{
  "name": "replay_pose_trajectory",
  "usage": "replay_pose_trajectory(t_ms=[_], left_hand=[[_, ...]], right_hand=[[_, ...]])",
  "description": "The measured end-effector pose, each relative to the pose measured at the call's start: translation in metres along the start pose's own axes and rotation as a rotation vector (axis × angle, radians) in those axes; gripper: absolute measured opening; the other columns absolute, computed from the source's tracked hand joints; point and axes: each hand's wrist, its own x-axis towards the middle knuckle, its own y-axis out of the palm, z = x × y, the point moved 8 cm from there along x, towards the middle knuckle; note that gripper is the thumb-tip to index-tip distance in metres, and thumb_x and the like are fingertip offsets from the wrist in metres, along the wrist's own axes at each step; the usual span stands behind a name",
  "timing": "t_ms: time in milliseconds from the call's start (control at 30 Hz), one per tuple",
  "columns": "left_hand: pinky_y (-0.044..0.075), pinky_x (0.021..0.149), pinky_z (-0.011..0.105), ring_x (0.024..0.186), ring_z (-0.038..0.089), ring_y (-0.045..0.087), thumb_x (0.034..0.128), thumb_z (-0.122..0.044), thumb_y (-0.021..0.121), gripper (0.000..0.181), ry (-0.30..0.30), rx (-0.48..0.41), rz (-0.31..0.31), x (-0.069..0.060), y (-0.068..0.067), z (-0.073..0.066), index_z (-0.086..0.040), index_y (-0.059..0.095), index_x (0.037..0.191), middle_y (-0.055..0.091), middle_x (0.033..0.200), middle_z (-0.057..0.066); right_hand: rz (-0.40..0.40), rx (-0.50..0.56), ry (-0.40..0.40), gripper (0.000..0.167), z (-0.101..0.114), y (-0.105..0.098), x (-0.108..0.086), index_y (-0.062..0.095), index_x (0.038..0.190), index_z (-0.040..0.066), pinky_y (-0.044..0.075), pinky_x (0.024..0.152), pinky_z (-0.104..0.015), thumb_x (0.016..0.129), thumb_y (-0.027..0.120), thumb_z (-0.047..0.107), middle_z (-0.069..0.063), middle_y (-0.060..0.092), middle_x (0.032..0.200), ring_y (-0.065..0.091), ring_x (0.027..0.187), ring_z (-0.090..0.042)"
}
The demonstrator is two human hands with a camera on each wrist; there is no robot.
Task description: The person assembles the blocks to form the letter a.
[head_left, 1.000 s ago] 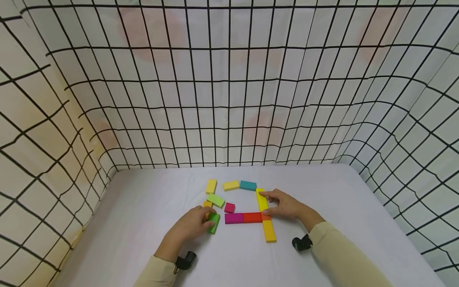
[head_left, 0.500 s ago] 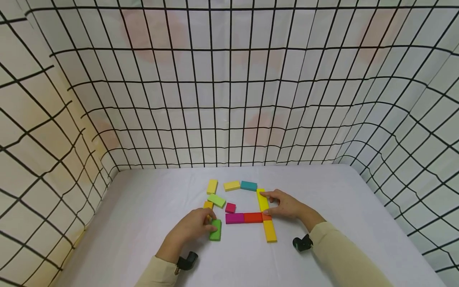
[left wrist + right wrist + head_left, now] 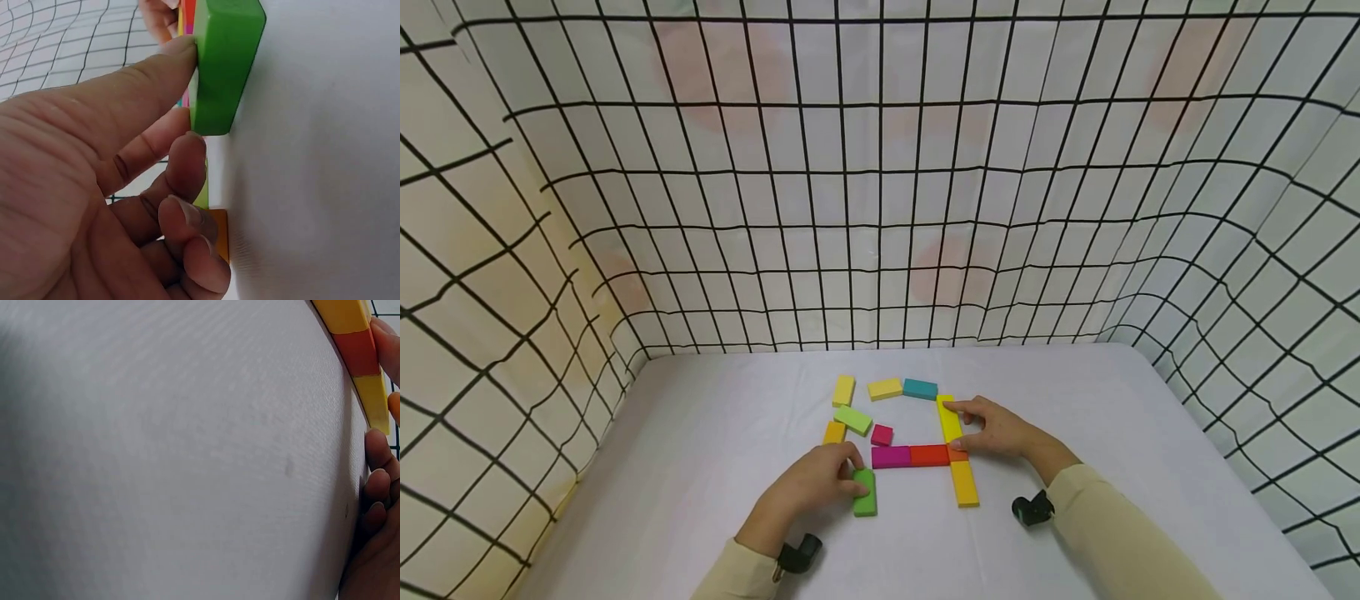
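Note:
In the head view, a green block (image 3: 865,493) lies flat on the white table with my left hand (image 3: 812,482) at its left side. The thumb (image 3: 178,53) rests on the block's face, the index finger touches its far end, and the other fingers are loosely bent. My right hand (image 3: 1000,429) has its index finger on the bright yellow block (image 3: 952,427) and its thumb at the small orange block (image 3: 957,452). A purple block (image 3: 891,457), a red block (image 3: 929,455) and that orange one form a row. An amber block (image 3: 965,485) continues the yellow line nearer me.
Behind lie a teal block (image 3: 920,389), pale yellow blocks (image 3: 885,388), a lime block (image 3: 853,420), an orange-yellow block (image 3: 834,432) and a small crimson block (image 3: 882,435). Black grid netting (image 3: 880,250) with white cloth rises around the table's back and sides.
The green block has slid right and toward me under my left hand, away from the orange-yellow block, and turned a little. My right hand stays put.

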Motion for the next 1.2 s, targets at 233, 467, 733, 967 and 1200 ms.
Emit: replay_pose_trajectory(t_ms=[233,467,733,967,1200], left_hand=[[0.044,0.067,0.029,0.076,0.014,0.052,0.0869,-0.026,0.082,0.026,0.010,0.006,-0.016,0.0002,-0.0002,-0.0009,-0.015,0.066,0.104,0.058,0.081,-0.002],[0.044,0.068,0.029,0.077,0.013,0.052,0.0879,-0.025,0.081,0.025,0.009,0.010,-0.034,0.0022,-0.0010,0.0028,-0.015,0.065,0.105,0.057,0.082,-0.003],[0.045,0.069,0.029,0.078,0.014,0.053,0.0882,-0.025,0.081,0.026,0.005,-0.002,-0.028,0.0026,-0.0004,0.0037,-0.014,0.065,0.105,0.058,0.083,-0.002],[0.045,0.069,0.029,0.078,0.014,0.053,0.0886,-0.026,0.080,0.025,0.006,-0.003,-0.027,0.0019,-0.0002,0.0040,-0.015,0.065,0.105,0.058,0.083,-0.003],[0.045,0.068,0.029,0.077,0.013,0.053,0.0892,-0.028,0.080,0.026,0.011,-0.003,-0.026,0.0004,-0.0016,0.0022,-0.014,0.065,0.106,0.059,0.082,-0.003]], right_hand=[[-0.003,0.008,-0.003,0.075,0.0003,-0.0006,-0.0005,0.055,0.148,0.024,0.041,0.084,-0.035,0.082,0.084,0.043,-0.003,0.051,0.109,0.045,0.105,-0.021],[-0.005,0.006,0.003,0.075,-0.0001,-0.0008,0.0000,0.055,0.148,0.025,0.041,0.083,-0.034,0.081,0.084,0.043,-0.003,0.051,0.109,0.045,0.104,-0.020],[-0.005,-0.003,-0.012,0.075,0.0005,0.0000,0.0001,0.055,0.148,0.024,0.041,0.082,-0.034,0.081,0.084,0.043,-0.003,0.051,0.108,0.045,0.103,-0.020],[-0.008,-0.011,0.006,0.076,0.0002,0.0001,-0.0006,0.055,0.148,0.025,0.041,0.082,-0.034,0.081,0.084,0.044,-0.003,0.051,0.109,0.045,0.102,-0.020],[-0.005,-0.011,0.026,0.076,0.0000,0.0002,-0.0013,0.055,0.148,0.026,0.042,0.083,-0.034,0.081,0.084,0.044,-0.003,0.051,0.110,0.046,0.103,-0.021]])
